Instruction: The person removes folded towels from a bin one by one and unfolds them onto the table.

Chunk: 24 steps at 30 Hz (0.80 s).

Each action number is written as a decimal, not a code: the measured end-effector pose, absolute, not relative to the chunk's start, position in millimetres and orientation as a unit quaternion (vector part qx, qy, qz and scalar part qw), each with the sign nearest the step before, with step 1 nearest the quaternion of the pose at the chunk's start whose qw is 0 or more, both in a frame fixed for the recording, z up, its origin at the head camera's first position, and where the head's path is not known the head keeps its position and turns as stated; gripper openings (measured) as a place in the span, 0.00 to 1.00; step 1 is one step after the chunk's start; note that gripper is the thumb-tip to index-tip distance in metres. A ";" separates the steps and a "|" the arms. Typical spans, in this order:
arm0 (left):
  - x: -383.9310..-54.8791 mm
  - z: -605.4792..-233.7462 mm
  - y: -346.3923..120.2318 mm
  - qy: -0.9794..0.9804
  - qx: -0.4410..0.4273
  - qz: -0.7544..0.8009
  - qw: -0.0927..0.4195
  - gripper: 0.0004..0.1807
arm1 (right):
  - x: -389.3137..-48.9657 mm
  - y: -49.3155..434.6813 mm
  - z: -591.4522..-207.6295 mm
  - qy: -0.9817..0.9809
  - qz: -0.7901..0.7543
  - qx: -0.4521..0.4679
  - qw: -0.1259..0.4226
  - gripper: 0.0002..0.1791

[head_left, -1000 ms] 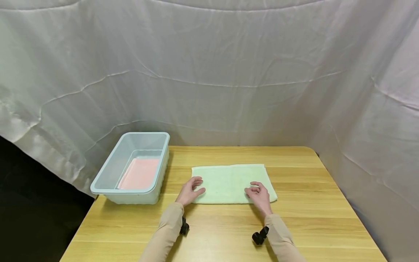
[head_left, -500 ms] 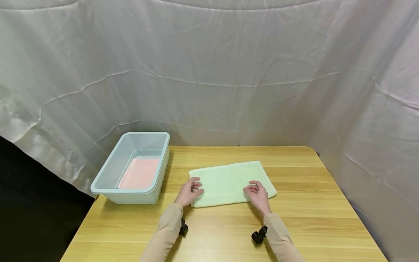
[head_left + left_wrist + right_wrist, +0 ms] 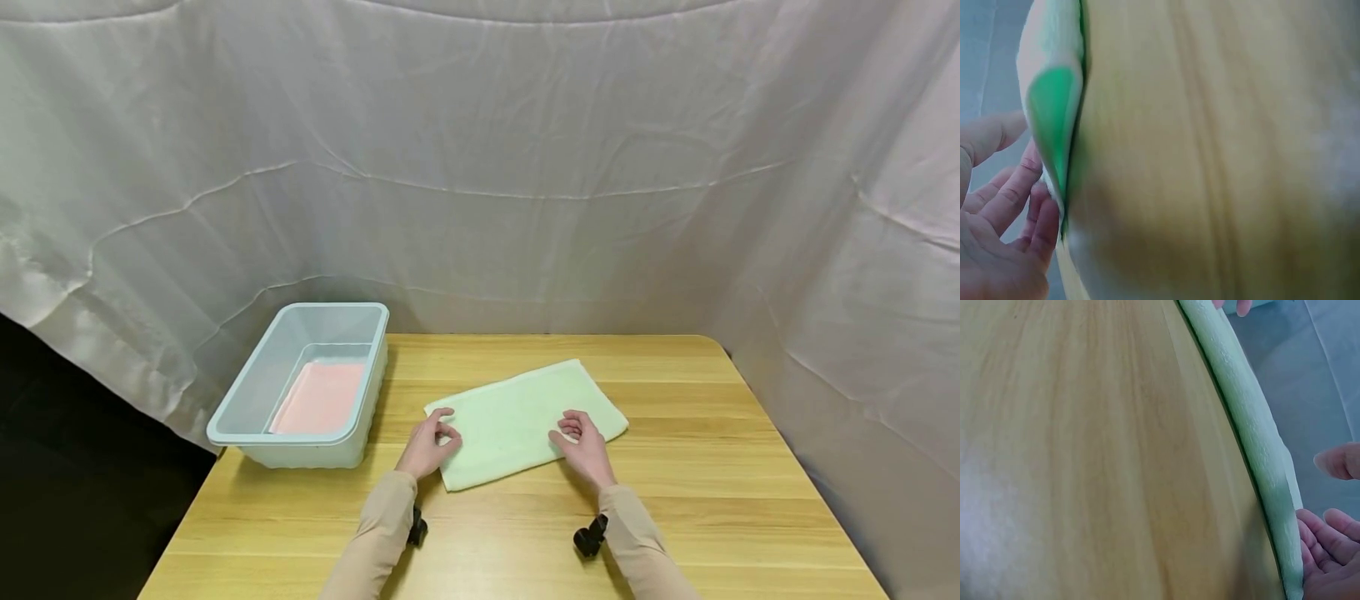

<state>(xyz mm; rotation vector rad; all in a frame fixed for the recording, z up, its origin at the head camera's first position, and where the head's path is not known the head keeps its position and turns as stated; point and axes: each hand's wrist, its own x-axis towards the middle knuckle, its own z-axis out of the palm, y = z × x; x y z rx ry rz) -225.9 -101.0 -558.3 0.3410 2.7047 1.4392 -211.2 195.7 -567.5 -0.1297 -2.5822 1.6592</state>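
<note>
A folded pale green towel (image 3: 517,421) lies slantwise on the wooden table, its right end farther back than its left. My left hand (image 3: 429,443) is at the towel's left end, fingers loosely bent and thumb apart from them. In the left wrist view, the fingertips (image 3: 1047,219) touch the towel's edge, where a brighter green inner fold (image 3: 1054,115) shows. My right hand (image 3: 585,447) rests over the near edge toward the right end. In the right wrist view, its fingers (image 3: 1329,540) lie against the towel and the thumb (image 3: 1338,461) stands away.
A light blue plastic bin (image 3: 352,450) stands at the table's left, with a folded pink cloth (image 3: 322,400) on its floor. Grey curtains (image 3: 525,208) hang behind and at the right. Bare wood of the table (image 3: 720,467) extends on the right.
The towel has turned counterclockwise: its right end swung away and its left near corner came toward me. Both hands shifted slightly left with it.
</note>
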 end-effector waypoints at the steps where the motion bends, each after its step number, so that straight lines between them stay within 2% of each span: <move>1: -225.4 -558.6 -101.2 0.879 0.112 0.463 0.023 0.26 | -211.2 195.3 -567.7 -0.843 0.536 -0.035 0.035 0.27; 17: -222.2 -559.1 -101.0 0.931 0.118 0.338 -0.070 0.25 | -217.6 190.5 -566.5 -0.870 0.493 0.006 0.017 0.31; 21: -223.0 -558.5 -102.4 0.923 0.126 0.354 -0.077 0.25 | -221.3 191.8 -566.3 -0.874 0.485 0.017 0.013 0.31; 24: -222.8 -558.2 -103.7 0.911 0.128 0.387 -0.056 0.25 | -224.0 191.9 -566.2 -0.876 0.483 0.017 0.002 0.31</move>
